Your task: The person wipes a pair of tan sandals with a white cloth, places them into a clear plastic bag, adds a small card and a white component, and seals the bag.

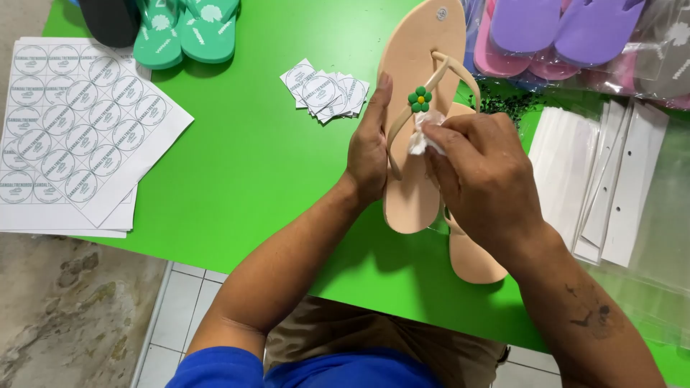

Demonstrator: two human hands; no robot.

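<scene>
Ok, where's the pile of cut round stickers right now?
The cut stickers lie on the green table in the head view, just left of the beige sandal, above the left hand.

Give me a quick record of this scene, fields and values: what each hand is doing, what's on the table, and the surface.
left hand: left hand steadies the beige flip-flop by its edge
right hand: right hand pinches a white scrap against the strap, just below the green flower ornament
underneath: second beige flip-flop
left of the table: round-sticker sheets, cut stickers, green flip-flops
right: bagged purple and pink flip-flops, white card strips
surface: green table
</scene>
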